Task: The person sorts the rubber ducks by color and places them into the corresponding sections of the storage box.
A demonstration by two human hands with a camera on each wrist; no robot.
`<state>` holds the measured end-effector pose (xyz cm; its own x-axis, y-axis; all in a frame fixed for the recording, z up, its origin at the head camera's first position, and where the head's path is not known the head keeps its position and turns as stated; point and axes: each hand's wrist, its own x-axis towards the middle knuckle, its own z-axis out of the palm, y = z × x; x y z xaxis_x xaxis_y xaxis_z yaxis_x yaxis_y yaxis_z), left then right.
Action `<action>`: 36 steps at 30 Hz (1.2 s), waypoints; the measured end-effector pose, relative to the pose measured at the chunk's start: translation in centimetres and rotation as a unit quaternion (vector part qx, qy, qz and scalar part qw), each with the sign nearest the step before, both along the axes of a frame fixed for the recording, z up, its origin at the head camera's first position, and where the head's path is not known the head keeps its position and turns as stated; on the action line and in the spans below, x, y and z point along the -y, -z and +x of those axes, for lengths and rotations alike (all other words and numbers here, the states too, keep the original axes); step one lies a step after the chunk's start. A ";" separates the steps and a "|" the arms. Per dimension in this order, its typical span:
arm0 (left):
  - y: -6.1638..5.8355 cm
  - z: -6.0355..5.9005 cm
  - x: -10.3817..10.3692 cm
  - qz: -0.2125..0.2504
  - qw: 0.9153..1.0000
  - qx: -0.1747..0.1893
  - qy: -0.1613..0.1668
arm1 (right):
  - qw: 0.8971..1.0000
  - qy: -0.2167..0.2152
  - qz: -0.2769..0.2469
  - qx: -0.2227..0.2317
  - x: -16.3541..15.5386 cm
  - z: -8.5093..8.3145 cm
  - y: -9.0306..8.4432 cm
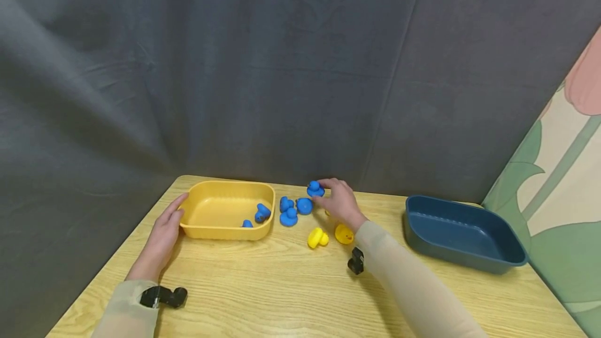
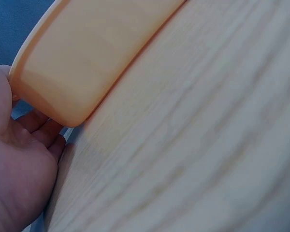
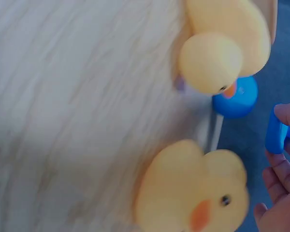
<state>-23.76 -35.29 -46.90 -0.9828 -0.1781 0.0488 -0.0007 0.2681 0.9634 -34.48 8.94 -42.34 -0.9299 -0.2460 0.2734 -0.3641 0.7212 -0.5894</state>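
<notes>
My right hand (image 1: 341,203) pinches a blue rubber duck (image 1: 314,190) between thumb and fingertips at the back of the table. In the right wrist view this duck (image 3: 274,133) is partly hidden by the fingers. Just left of that hand, several blue ducks (image 1: 288,217) stand close together. Nearer to me lie a yellow duck (image 1: 315,238) on its side and another yellow duck (image 1: 344,233), partly behind my right wrist. My left hand (image 1: 164,228) rests against the left end of the yellow basin (image 1: 220,233), fingers along its outer wall. Inside that basin are blue ducks (image 1: 262,213).
A dark blue basin (image 1: 465,260) stands at the right side of the wooden table (image 1: 263,291). Behind the table hangs a grey curtain (image 1: 291,77). A floral panel (image 1: 559,186) borders the right edge.
</notes>
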 end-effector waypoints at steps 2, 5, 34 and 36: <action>-0.1 0.0 -0.1 0.000 1.000 0.001 -0.001 | 1.000 -0.004 -0.010 0.000 0.4 0.3 -0.5; -0.2 0.0 -0.1 -0.001 1.000 0.002 -0.002 | 1.000 -0.011 -0.021 0.002 1.1 0.7 -1.1; -0.1 -0.3 -0.2 0.004 1.000 0.002 -0.004 | 0.997 -0.061 -0.040 0.028 7.4 4.1 -3.0; -0.1 -0.3 -0.2 0.003 1.000 0.005 -0.007 | 0.997 -0.061 -0.036 0.028 7.8 4.3 -2.9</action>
